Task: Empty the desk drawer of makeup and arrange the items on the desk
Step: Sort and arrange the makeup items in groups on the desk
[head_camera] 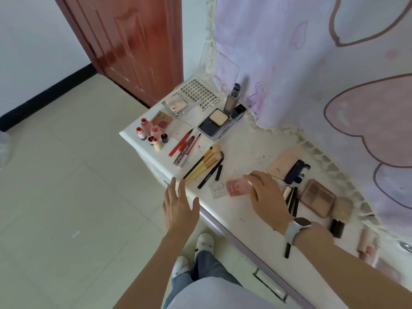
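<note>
Makeup lies spread over the white desk (240,141). My right hand (265,195), a watch on its wrist, reaches over the desk with its fingertips on a small pink compact (237,187); a clear sachet (218,190) lies just left of it. My left hand (180,206) hovers open beside the desk's front edge, holding nothing. Yellow-handled brushes (205,162) and black pencils (211,173) lie near the edge. A brown eyeshadow palette (317,197) and a peach case (284,162) sit to the right. The drawer front with its handle (269,284) appears closed below.
At the far corner stand small red-capped bottles (149,133), a lash tray (198,94), a dark powder compact (215,123) and a foundation bottle (233,100). A pink printed cloth (323,74) hangs behind the desk. A red door (124,41) and tiled floor lie left.
</note>
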`<action>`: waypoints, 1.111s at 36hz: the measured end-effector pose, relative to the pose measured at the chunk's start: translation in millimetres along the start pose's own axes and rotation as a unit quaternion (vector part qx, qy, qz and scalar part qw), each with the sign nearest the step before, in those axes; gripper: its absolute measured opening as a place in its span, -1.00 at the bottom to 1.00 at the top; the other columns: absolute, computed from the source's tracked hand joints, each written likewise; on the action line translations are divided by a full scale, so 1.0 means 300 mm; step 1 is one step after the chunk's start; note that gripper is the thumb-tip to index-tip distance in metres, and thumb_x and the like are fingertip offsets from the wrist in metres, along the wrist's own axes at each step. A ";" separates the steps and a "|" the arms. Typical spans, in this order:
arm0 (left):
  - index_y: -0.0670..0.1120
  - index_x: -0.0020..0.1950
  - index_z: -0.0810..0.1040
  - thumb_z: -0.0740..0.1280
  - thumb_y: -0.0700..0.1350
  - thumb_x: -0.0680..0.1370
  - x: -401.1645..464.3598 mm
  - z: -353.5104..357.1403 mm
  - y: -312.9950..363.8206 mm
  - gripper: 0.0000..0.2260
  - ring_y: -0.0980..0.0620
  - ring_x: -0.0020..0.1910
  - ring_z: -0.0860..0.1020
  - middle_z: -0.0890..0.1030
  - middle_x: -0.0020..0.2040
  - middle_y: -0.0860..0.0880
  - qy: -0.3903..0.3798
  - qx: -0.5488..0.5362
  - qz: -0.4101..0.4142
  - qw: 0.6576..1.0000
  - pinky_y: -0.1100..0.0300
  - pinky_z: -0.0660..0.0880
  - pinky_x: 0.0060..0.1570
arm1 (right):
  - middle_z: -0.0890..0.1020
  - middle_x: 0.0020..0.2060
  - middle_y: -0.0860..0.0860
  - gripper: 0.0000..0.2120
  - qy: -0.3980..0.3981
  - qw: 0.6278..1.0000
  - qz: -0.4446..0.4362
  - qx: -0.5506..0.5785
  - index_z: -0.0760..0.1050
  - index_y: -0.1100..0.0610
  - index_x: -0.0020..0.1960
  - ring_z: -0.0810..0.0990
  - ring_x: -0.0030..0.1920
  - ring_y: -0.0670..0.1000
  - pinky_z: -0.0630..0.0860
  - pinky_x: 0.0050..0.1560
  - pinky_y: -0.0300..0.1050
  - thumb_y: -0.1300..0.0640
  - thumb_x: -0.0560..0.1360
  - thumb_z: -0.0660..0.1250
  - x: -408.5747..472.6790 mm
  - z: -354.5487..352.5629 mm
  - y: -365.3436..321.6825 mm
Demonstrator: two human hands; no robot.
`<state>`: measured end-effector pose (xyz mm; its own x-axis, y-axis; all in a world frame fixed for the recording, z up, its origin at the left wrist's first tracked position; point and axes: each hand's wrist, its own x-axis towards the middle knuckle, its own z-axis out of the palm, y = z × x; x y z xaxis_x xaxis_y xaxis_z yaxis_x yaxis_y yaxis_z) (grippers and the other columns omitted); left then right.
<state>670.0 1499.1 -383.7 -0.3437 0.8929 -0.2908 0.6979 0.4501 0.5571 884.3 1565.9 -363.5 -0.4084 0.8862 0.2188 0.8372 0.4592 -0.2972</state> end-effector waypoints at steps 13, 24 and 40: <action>-0.06 0.51 0.18 0.16 0.02 0.59 -0.221 0.157 0.067 -0.50 0.01 0.52 -0.01 0.07 0.54 -0.02 -0.070 0.076 0.106 0.989 0.02 0.09 0.42 | 0.59 0.01 0.02 -0.67 -0.073 0.991 -0.057 -0.094 0.51 0.12 0.09 0.56 -0.01 0.10 0.49 -0.15 0.01 0.28 0.34 0.37 -0.065 -0.015 -0.044; 0.03 0.52 0.12 0.15 -0.01 0.61 -0.226 0.232 0.024 -0.52 0.21 0.45 -0.17 -0.11 0.46 0.18 -0.019 0.038 0.093 0.995 0.05 0.06 0.47 | 0.55 0.18 0.05 -0.64 -0.073 0.960 -0.228 -0.148 0.49 0.19 0.19 0.55 0.07 0.08 0.38 -0.09 0.02 0.20 0.43 0.15 0.061 0.154 -0.051; -0.06 0.23 0.55 0.24 -0.19 0.58 -0.213 0.185 0.110 -0.76 0.23 0.28 0.37 0.42 0.25 0.21 0.065 -0.258 -0.067 0.962 0.55 0.21 0.14 | 0.57 0.09 0.06 -0.56 -0.118 0.961 -0.225 0.109 0.42 0.17 0.27 0.48 0.11 0.09 0.38 0.15 0.06 0.08 0.42 0.35 0.022 0.078 0.018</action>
<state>749.9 1456.2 -389.9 -0.5072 0.8055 -0.3065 0.2482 0.4771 0.8431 877.6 1575.7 -385.3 -0.8037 0.5729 0.1607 0.4711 0.7777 -0.4161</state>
